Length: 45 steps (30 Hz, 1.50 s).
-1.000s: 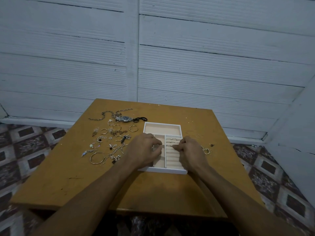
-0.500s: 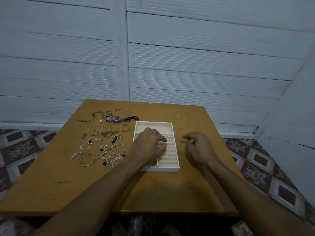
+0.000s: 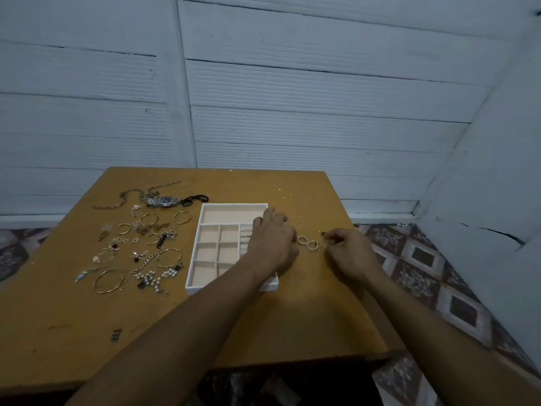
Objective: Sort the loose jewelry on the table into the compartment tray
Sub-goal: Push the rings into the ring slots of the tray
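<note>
Two rings (image 3: pixel 307 243) lie on tabletop (image 3: pixel 263 323) just right of tray (image 3: pixel 234 205), between both hands: left hand (image 3: pixel 272 238) fingers extended over tray edge; right hand (image 3: pixel 348 253) curled, grip contents unclear.

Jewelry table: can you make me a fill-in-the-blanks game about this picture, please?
The wristwatch lies to the ____ of the tray.
The tray's rim is coloured ____.
Two rings lie on the table, ____ the left hand and the right hand.
Missing words: left, white, between.
</note>
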Tool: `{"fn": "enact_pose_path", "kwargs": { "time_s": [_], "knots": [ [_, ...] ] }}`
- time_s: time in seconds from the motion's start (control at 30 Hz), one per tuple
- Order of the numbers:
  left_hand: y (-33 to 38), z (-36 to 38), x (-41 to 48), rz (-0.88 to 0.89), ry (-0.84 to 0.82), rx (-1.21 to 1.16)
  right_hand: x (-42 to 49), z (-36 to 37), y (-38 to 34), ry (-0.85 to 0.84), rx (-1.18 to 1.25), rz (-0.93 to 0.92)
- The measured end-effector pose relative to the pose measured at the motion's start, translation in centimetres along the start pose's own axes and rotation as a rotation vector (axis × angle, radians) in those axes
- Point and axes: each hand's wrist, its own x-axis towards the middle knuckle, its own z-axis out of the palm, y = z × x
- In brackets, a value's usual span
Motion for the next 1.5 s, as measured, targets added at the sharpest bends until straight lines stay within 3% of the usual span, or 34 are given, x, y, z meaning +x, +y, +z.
{"fn": "enact_pose_path", "kwargs": {
  "time_s": [0.4, 0.57, 0.77, 0.97, 1.23, 1.5],
  "knots": [
    [0.6, 0.9, 1.3, -0.11, -0.105, -0.013, 0.3, 0.1, -0.3, 0.006, -0.129, -0.094],
    [0.7, 0.6, 0.9, -0.094, -0.071, -0.061, 0.3, 0.7, -0.8, 0.015, -0.333, -0.27],
    [-1.5, -1.9, -0.2, -0.186, 0.069, -0.23, -0.6, 1.9, -1.1, -0.043, -0.424, -0.345],
    [-5.3, -2.8, -2.7, -0.197, 0.1, -0.442, -1.6, 2.4, -1.9, -0.074, -0.444, -0.349],
    [-8.1, -3.1, -3.9, -0.215, 0.098, -0.402, -2.5, 2.6, -3.7, -0.143, -0.409, -0.334],
    [-8.7, -2.3, -3.2, -0.218, 0.149, -0.378, -1.5, 3.0, -5.2, -0.255, -0.337, -0.193]
  ]
}}
